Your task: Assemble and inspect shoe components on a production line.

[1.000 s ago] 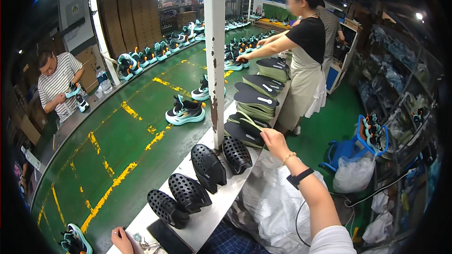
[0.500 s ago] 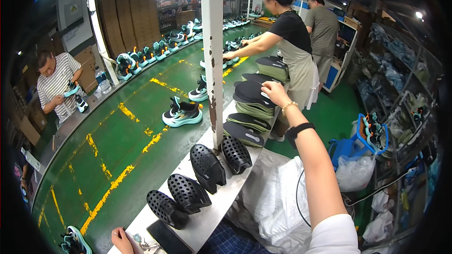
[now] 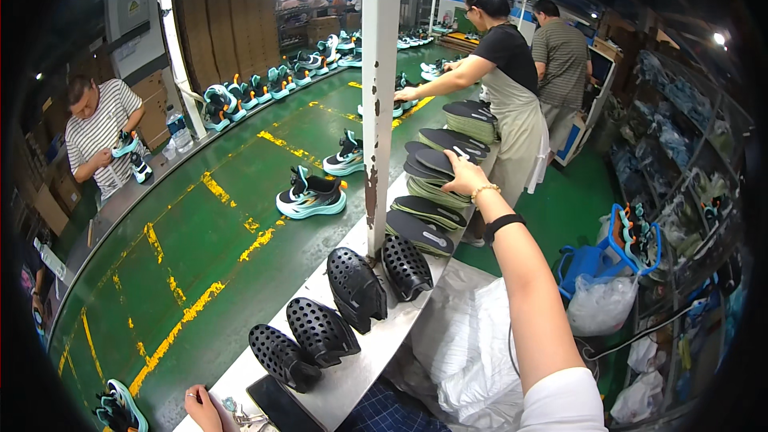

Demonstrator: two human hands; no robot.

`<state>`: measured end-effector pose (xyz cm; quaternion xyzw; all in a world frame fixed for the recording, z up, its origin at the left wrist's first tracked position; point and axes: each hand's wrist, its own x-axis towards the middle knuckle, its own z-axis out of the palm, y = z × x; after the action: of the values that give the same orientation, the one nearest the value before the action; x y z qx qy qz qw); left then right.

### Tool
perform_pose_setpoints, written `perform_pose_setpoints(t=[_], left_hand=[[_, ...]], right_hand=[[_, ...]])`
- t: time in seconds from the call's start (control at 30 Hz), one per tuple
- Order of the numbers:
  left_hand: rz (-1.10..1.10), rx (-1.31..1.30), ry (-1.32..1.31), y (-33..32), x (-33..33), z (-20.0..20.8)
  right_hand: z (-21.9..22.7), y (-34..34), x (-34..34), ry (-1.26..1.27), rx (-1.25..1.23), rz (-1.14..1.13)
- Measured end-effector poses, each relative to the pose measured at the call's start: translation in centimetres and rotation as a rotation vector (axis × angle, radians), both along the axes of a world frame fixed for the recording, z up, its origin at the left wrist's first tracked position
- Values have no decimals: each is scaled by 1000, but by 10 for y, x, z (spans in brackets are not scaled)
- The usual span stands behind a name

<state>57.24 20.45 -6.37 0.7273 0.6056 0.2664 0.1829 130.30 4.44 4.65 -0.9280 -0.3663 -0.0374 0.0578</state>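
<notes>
Left hand (image 3: pixel 202 406) at the bottom edge of the view, resting on the near end of the metal surface (image 3: pixel 376 352); only part of it shows, so whether its grip is apart or together cannot be told. A dark flat object (image 3: pixel 280 404) lies just beside it. A pair of teal-trimmed shoes (image 3: pixel 120 408) sits on the green belt (image 3: pixel 192 272) at the lower left.

Four black perforated shoe lasts (image 3: pixel 336 316) lie in a row along the surface, leaning on one another, running up to the foot of a white post (image 3: pixel 376 104). White plastic sheeting (image 3: pixel 472 352) hangs below the surface edge.

Right arm stretches forward, with a black wristband (image 3: pixel 502 224) and a bead bracelet (image 3: pixel 483 190). Right hand (image 3: pixel 464 178) lies palm down on a stack of insoles (image 3: pixel 436 162), fingers spread flat on the top one; grip apart, touching, not clamped. More insoles (image 3: pixel 420 224) lie fanned in piles nearer along the same surface, and another stack (image 3: pixel 472 116) farther on.

On the belt, one shoe (image 3: pixel 310 194) sits left of the post, another (image 3: pixel 346 157) beyond it; many more line the far curve (image 3: pixel 264 84).

A blue basket (image 3: pixel 616 252) and a clear bag (image 3: pixel 600 304) sit on the floor at right.

A person in a dark top and apron (image 3: pixel 512 104) reaches to the belt; another in a striped shirt (image 3: pixel 564 60) stands behind. At far left a person in a striped shirt (image 3: pixel 100 132) holds a shoe.
</notes>
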Motion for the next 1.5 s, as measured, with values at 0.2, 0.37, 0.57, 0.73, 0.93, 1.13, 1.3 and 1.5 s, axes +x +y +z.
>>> perform_pose_setpoints(t=[0.2,0.37,0.57,0.73,0.93,1.13,1.3,1.5], left_hand=[[-1,50,48,3,3,-8],[3,9,24,2,8,-1],[6,-42,46,2,14,3],[34,-73,60,-1,19,9],[-2,-54,-24,1,21,4],[50,-67,-5,2,21,2],[25,-69,27,1,30,5],[25,12,-14,2,29,-7]], right_hand=[[-13,5,18,37,32,21],[-2,7,8,87,48,-29],[-19,-1,25,-1,256,40],[-3,-7,22,4,400,-25],[24,-14,46,-33,839,-61],[11,1,29,-1,444,-26],[-19,14,26,86,90,-87],[-19,21,25,44,111,-118]])
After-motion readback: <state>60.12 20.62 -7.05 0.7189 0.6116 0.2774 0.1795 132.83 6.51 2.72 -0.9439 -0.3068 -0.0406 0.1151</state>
